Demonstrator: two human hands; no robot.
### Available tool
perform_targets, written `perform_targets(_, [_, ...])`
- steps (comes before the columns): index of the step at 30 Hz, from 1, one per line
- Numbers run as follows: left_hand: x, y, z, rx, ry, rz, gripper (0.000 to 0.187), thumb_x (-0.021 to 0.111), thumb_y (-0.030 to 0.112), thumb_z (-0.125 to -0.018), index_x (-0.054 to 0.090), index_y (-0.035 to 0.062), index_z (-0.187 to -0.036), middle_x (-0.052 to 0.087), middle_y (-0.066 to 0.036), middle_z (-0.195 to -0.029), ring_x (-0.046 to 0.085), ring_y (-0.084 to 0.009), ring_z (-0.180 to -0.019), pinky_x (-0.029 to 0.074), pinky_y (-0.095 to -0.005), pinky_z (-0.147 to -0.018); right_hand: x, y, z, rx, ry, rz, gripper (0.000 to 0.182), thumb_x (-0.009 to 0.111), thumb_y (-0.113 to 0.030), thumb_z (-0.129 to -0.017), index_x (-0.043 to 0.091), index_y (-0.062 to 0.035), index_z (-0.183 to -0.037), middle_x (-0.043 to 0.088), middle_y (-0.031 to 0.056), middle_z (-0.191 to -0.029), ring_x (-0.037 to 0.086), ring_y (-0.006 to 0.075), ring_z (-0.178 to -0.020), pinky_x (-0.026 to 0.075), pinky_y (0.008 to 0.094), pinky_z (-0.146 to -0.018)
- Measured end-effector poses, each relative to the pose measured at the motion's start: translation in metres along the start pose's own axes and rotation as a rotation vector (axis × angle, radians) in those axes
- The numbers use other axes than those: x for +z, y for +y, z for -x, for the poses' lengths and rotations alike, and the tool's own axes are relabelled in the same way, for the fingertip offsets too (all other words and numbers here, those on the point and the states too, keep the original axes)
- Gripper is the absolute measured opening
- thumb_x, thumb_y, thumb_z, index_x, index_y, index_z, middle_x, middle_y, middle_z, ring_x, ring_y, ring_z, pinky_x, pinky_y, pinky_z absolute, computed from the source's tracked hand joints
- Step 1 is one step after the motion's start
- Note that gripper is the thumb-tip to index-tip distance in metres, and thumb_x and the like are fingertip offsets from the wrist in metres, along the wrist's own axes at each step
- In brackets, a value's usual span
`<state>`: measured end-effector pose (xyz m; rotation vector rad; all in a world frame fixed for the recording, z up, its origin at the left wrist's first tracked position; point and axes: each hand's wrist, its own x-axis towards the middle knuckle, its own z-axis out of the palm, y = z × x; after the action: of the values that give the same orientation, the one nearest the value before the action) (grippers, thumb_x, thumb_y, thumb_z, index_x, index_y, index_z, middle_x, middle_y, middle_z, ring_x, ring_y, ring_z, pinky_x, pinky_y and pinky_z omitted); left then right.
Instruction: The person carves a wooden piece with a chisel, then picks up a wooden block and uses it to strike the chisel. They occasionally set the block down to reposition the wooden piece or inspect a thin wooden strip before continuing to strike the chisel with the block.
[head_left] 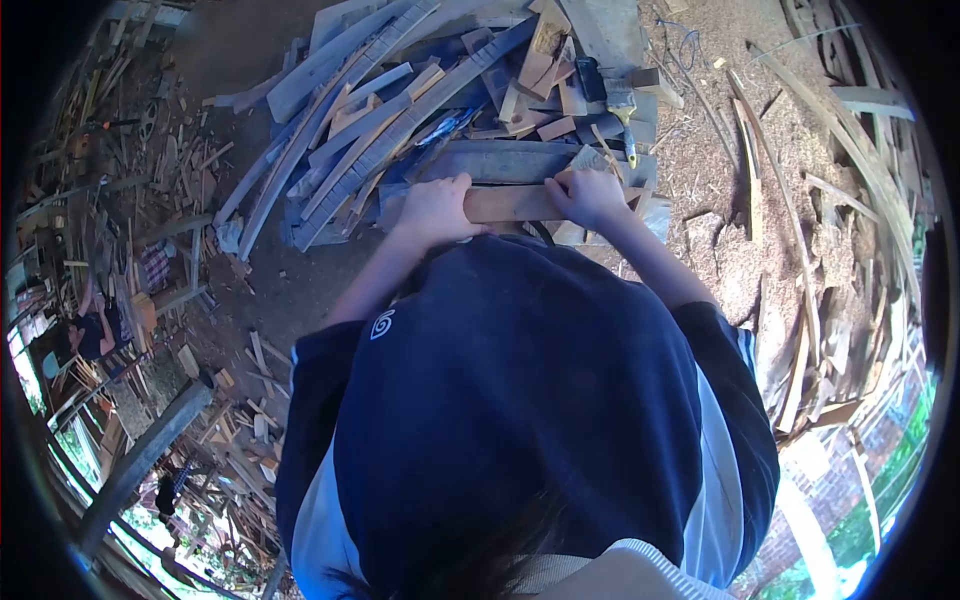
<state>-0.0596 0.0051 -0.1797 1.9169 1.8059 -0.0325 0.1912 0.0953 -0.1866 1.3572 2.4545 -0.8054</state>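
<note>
A short wooden board (512, 204) lies crosswise in front of my body, held at both ends. My left hand (436, 208) is closed round its left end, with the fingertips partly hidden. At the other end my right hand (590, 198) grips the board, its thumb and fingers bent over the top. Just beyond the board is a wider grey plank (530, 163). A paint brush (625, 125) with a yellow-tipped handle lies past my right hand, beside a dark block-like object (590, 80).
Long strips of wood (400, 125) are heaped ahead and to the left. Sawdust (705, 130) covers the ground at right, with long offcuts (800, 230) along it. More scrap wood lies at far left, where another person (95, 335) is visible. A thick beam (145, 450) slants at lower left.
</note>
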Motion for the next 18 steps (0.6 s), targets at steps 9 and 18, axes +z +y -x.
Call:
perform_targets(9, [-0.051,-0.002,-0.009,-0.053,-0.126,-0.088,0.076,0.076,0.069,-0.061,0.062,0.0067,-0.104,0.071,-0.015,-0.091,0.07,-0.0321,-0.088,0.054,-0.0415,-0.078,-0.044,0.017,-0.004,-0.255,-0.068,0.247,0.048,0.07,-0.054,-0.076,0.063,-0.0105,-0.095,0.069,0.0117,-0.082,0.068,0.0324,-0.08,0.053,0.044,-0.072])
perform_targets(18, [-0.066,-0.017,-0.013,-0.047,-0.132,-0.019,0.051,0.074,0.046,-0.061,0.066,0.0076,-0.093,0.071,-0.014,-0.092,0.07,-0.031,-0.087,0.055,-0.0415,-0.078,-0.046,0.024,-0.001,-0.158,-0.043,0.166,0.046,0.072,-0.034,-0.062,0.064,-0.0115,-0.1,0.07,0.0119,-0.084,0.069,0.0321,-0.082,0.055,0.0437,-0.073])
